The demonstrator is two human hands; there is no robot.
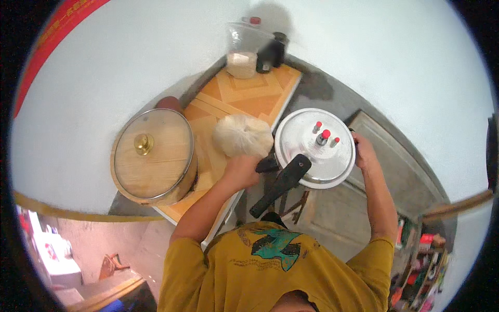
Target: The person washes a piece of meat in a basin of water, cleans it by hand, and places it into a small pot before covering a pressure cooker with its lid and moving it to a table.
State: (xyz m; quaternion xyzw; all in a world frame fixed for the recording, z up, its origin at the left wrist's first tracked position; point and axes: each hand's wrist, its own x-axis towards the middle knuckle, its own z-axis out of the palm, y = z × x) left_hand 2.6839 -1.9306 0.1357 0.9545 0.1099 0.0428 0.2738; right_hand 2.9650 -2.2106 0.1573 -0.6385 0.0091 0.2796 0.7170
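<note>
A silver metal pressure cooker (296,132) with red-tipped valves on its lid is held between my hands, beside the table's right edge. My left hand (243,173) is closed around its black lower handle, while the lid's black handle (278,187) points off at an angle from it. At the cooker's right side, my right hand (362,150) grips the short side handle, mostly hidden by the fingers. A tied, pale plastic bag (243,134) with contents I cannot tell lies just beyond my left hand. To the left stands a wooden steamer bucket (191,171) under a glass lid with a brass-coloured knob (144,144).
The wood-patterned table (249,89) reaches into the wall corner. A clear container (241,64) and dark bottles (271,56) stand at its far end. A wooden panel (393,152) leans at the right wall. Loaded shelves (423,269) are at the lower right.
</note>
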